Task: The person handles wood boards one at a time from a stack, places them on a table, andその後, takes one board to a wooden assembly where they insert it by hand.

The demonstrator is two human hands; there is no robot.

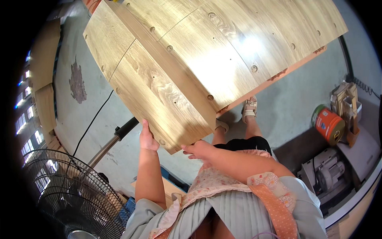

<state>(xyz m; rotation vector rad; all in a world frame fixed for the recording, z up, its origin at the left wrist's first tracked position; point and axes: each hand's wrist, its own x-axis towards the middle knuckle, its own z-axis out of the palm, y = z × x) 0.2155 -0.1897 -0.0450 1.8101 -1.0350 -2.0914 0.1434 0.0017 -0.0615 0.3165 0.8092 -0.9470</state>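
A long wood-grain panel (155, 79) lies uppermost on the left, above the level of the wider wood-grain surface beside it. It has round drilled holes, small dark dots and a crosswise seam. My left hand (149, 140) grips its left edge near the close corner, thumb up at the rim, the other fingers hidden beneath. At the panel's near end is my right hand (201, 150), its fingers stretched leftward and slightly apart, with a fingertip at the edge. The wider wood-grain surface (234, 44), drilled in the same way, extends to the right.
A wire-caged fan (75, 191) stands at the lower left, its pole (107, 147) rising toward the panels. A black cable (93, 121) runs along the floor. To the right are an orange-red bucket (328, 125) and a grey motor (328, 169). Brown boards (43, 59) stand far left.
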